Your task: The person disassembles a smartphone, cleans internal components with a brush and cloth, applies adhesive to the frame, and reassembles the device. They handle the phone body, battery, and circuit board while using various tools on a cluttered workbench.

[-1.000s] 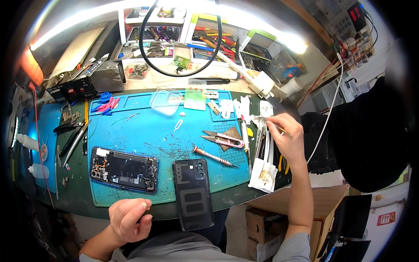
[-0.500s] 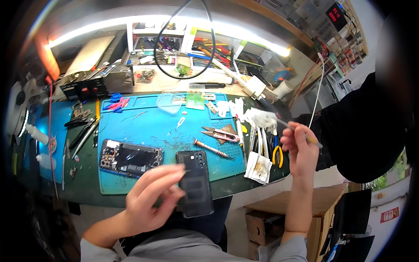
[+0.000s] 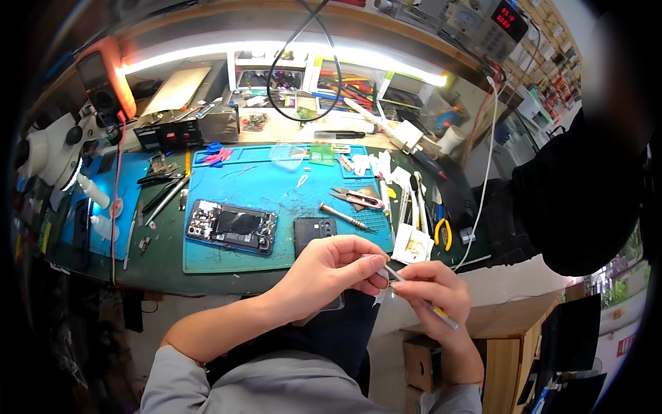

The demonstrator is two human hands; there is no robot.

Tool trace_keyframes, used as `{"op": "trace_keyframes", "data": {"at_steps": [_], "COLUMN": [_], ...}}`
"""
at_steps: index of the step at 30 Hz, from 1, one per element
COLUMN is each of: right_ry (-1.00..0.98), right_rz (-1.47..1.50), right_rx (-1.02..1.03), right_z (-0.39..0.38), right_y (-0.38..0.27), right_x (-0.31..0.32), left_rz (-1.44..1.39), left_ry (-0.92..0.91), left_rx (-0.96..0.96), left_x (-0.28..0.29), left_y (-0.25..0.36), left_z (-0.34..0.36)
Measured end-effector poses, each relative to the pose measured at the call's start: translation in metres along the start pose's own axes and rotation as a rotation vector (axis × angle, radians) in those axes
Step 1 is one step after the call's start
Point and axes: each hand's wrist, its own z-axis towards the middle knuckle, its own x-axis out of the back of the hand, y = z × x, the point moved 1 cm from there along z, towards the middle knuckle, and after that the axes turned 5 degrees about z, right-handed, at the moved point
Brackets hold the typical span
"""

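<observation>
My two hands meet in front of the table's near edge. My right hand (image 3: pixel 436 293) grips thin metal tweezers (image 3: pixel 420 298), tips pointing left. My left hand (image 3: pixel 336 265) pinches a small white strip (image 3: pixel 378 295) right at those tips; the strip hangs down between the hands. Behind my left hand, a dark phone back cover (image 3: pixel 312 228) lies on the blue work mat (image 3: pixel 276 190), partly hidden by my fingers. An opened phone (image 3: pixel 232 226) with its insides showing lies to the left of the cover.
A screwdriver (image 3: pixel 345 217), small scissors (image 3: pixel 358 199) and yellow-handled pliers (image 3: pixel 441 232) lie at the mat's right side. A microscope (image 3: pixel 48 148) stands far left, and a white cable (image 3: pixel 484 172) hangs at the right. A person in dark clothes (image 3: pixel 586 193) is at the right.
My right hand came away from the tools at the mat's right, with the tweezers, toward my body. My left hand rose from my lap, passed over the back cover and met it.
</observation>
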Motion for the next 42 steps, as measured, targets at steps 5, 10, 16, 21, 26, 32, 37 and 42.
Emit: {"op": "trace_keyframes", "data": {"at_steps": [5,10,16,21,26,32,37,42], "right_ry": [0.088,0.32,0.341,0.394,0.468,0.356,0.37,0.364], "right_rz": [0.14,0.673,0.302,-0.123,-0.087,-0.122,-0.146,-0.093], "right_rx": [0.013,-0.219,-0.009,0.108,0.11,0.018,0.061,0.064], "right_z": [-0.023,-0.039,-0.04,-0.03,-0.019,-0.043,-0.025,-0.019], "right_y": [0.007,0.008,0.009,0.008,0.008,-0.014,-0.041,-0.042], "right_x": [-0.014,-0.037,-0.04,-0.049,-0.089,-0.099,-0.099,-0.108], "left_rz": [-0.004,0.199,0.062,0.117,0.335,0.384,0.778,1.131], "left_ry": [0.017,0.0,0.079,0.151,0.25,-0.087,-0.27,1.122], "left_rx": [0.073,-0.184,-0.225,-0.2,-0.264,-0.149,-0.091,-0.836], "left_x": [-0.002,-0.014,-0.018,-0.026,-0.019,-0.016,0.019,0.143], "left_y": [-0.013,-0.02,-0.03,-0.033,-0.055,-0.033,-0.015,0.017], "left_z": [0.0,-0.01,-0.006,-0.01,-0.033,-0.075,-0.131,-0.213]}}
